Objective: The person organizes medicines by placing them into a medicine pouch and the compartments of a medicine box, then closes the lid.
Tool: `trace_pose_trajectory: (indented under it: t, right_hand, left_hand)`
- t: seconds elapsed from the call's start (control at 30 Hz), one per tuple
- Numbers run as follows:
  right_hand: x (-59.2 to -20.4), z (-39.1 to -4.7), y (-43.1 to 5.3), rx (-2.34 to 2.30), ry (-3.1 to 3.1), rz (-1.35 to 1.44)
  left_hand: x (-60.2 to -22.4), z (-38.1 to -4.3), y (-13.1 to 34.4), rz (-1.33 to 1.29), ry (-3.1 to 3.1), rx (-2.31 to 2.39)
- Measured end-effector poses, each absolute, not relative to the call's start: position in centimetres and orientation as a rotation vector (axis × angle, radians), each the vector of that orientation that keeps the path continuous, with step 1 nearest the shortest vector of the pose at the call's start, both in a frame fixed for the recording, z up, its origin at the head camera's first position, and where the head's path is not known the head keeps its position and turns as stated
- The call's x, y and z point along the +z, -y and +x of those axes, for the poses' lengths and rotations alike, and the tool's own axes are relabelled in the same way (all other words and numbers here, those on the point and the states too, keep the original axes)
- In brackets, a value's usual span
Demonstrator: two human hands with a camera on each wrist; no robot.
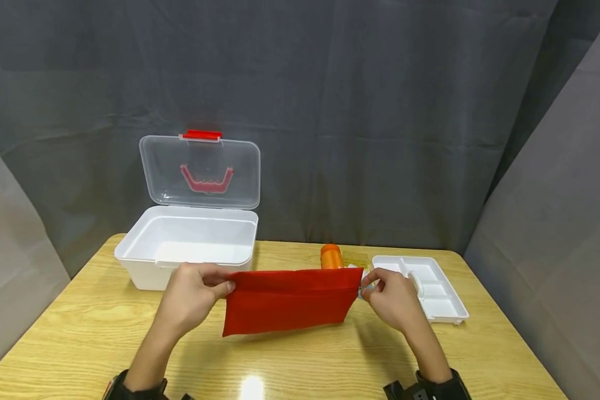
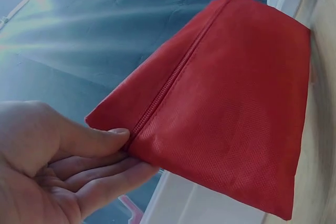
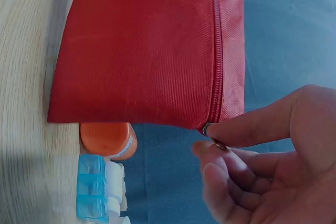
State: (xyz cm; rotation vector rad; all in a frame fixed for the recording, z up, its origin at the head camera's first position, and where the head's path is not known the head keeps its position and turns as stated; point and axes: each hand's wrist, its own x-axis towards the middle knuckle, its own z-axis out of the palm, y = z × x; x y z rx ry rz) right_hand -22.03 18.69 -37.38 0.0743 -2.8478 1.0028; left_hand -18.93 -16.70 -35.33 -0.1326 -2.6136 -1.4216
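A flat red zippered pouch point(image 1: 292, 303) is held up over the table between both hands. My left hand point(image 1: 192, 297) pinches its upper left corner, thumb in front and fingers behind, at one end of the zipper point(image 2: 168, 85). At the opposite end, my right hand point(image 1: 392, 297) pinches the small metal zipper pull point(image 3: 219, 144) between thumb and index finger. The zipper teeth look meshed along the length that shows in the right wrist view. What the pouch holds inside is hidden.
Behind the left hand stands a white box point(image 1: 187, 239) with its clear lid point(image 1: 202, 155) raised. An orange bottle point(image 1: 331, 256) stands behind the pouch, near a blue pill organizer point(image 3: 92, 187) and white items. A white divided tray point(image 1: 442, 300) lies at the right.
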Motion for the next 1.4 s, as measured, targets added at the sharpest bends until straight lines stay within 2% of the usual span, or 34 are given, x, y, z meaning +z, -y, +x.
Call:
trace_pose_trajectory:
  t: [0.27,0.47,1.0,1.2,1.4]
  right_hand:
    - [-37.7,-22.0,-19.2,1.425,2.912,0.218]
    - [-38.2,-22.3,-19.3,1.577,2.923,0.331]
    - [-38.8,-22.9,-19.5,1.6,2.911,0.524]
    - [-39.8,-23.0,-18.8,1.623,2.852,0.508]
    - [-41.1,-22.5,-17.4,1.604,2.797,0.286]
  left_hand:
    - [-36.3,-19.6,16.8,-0.115,2.617,-1.407]
    - [-36.9,-19.9,16.9,-0.069,2.641,-1.407]
    - [-38.0,-20.5,18.3,-0.195,2.873,-1.509]
    - [-38.7,-20.7,18.6,-0.187,2.856,-1.571]
    - [-39.0,-20.8,18.2,-0.196,2.868,-1.534]
